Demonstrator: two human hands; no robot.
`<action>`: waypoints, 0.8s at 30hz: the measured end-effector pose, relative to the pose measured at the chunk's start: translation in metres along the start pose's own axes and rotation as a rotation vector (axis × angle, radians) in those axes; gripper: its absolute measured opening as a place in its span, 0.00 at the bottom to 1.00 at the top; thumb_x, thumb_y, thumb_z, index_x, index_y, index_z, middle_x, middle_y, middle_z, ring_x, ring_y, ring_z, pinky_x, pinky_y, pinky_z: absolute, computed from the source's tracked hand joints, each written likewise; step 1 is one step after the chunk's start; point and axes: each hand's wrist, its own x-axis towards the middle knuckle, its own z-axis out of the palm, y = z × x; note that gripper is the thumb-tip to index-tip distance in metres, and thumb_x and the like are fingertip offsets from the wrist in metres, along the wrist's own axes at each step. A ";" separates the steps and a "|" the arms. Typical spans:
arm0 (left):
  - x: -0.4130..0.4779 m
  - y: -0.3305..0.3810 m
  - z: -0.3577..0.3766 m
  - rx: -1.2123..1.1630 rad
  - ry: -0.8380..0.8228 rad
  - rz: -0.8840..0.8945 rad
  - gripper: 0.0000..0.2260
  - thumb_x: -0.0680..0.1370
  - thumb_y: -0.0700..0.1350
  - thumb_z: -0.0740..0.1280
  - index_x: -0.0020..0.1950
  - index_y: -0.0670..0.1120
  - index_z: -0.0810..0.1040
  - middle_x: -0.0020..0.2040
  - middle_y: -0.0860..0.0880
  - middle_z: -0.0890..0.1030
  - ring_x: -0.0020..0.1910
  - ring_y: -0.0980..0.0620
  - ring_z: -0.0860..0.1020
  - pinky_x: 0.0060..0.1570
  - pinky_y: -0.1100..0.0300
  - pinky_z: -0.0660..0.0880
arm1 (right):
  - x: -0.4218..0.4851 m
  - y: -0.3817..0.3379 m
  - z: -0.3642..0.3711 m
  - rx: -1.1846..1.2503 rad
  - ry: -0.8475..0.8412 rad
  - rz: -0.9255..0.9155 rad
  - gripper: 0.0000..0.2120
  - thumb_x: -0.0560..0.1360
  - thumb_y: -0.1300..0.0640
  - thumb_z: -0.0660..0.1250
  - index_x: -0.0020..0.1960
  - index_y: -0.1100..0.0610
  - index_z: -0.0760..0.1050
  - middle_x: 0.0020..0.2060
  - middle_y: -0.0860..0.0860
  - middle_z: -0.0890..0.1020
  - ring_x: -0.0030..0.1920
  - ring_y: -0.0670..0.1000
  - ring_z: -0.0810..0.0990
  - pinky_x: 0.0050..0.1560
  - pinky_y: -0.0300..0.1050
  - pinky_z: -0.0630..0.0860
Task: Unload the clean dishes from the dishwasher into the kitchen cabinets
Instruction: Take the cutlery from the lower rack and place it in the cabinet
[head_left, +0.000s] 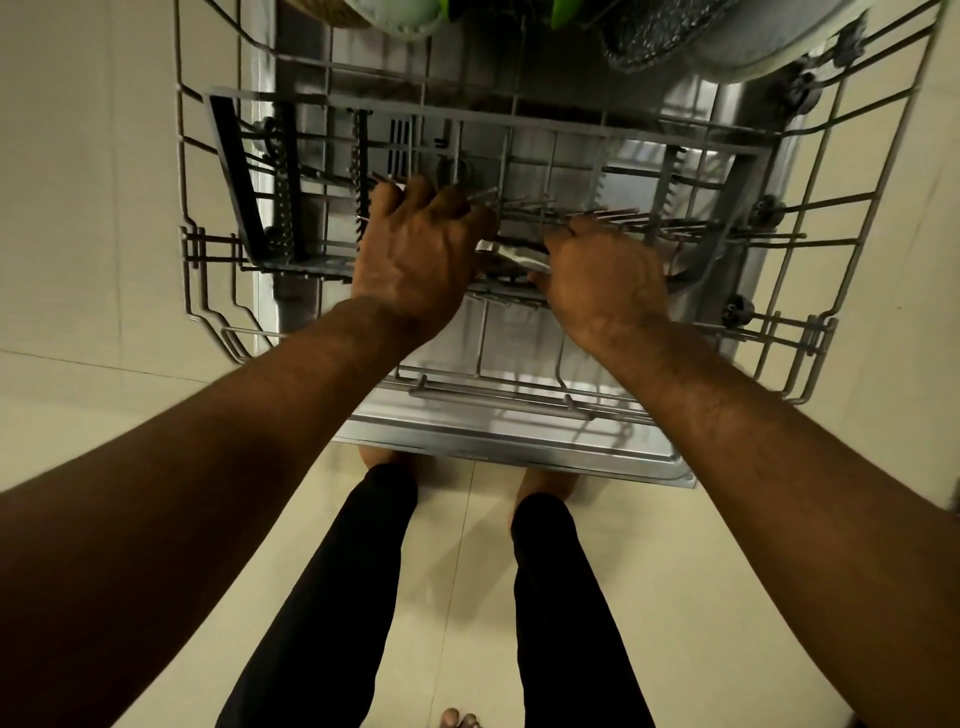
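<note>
Near end of rack (498, 404) nearly bare; your right hand (602, 280) grips a steel piece (511, 257), left hand (415, 254) grip unclear; far dishes (753, 41) pending.

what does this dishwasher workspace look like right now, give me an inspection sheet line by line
surface: grey wire rack pulled out over the open dishwasher door
job's things: shiny metal item low in the rack between the hands, too hidden to name; speckled grey dish and something green at the top edge
clutter: nothing seen
hands: left hand with fingers bent over the rack's prongs; right hand curled beside the metal item; whether either grips it is hidden
cables: nothing seen
surroundings: pale tiled floor, legs in black trousers, bare feet
</note>
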 end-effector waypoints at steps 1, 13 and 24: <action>-0.001 0.001 0.000 0.000 -0.002 -0.002 0.17 0.78 0.51 0.67 0.66 0.50 0.73 0.66 0.45 0.75 0.67 0.39 0.68 0.63 0.45 0.61 | -0.001 0.000 0.002 0.021 -0.014 0.002 0.15 0.79 0.53 0.65 0.64 0.56 0.75 0.57 0.55 0.79 0.52 0.57 0.80 0.49 0.50 0.76; -0.006 -0.002 0.000 -0.091 -0.037 -0.066 0.20 0.76 0.52 0.69 0.66 0.49 0.70 0.65 0.44 0.74 0.66 0.41 0.69 0.63 0.48 0.62 | -0.002 0.007 -0.006 0.151 -0.155 -0.042 0.16 0.80 0.50 0.62 0.64 0.57 0.72 0.58 0.57 0.79 0.59 0.59 0.76 0.60 0.53 0.70; -0.012 -0.010 -0.009 -0.241 -0.033 -0.140 0.27 0.76 0.53 0.68 0.72 0.48 0.65 0.69 0.44 0.69 0.69 0.44 0.66 0.67 0.49 0.59 | -0.009 0.001 -0.018 0.190 -0.155 0.023 0.12 0.79 0.55 0.63 0.60 0.57 0.71 0.57 0.55 0.80 0.59 0.58 0.76 0.58 0.50 0.66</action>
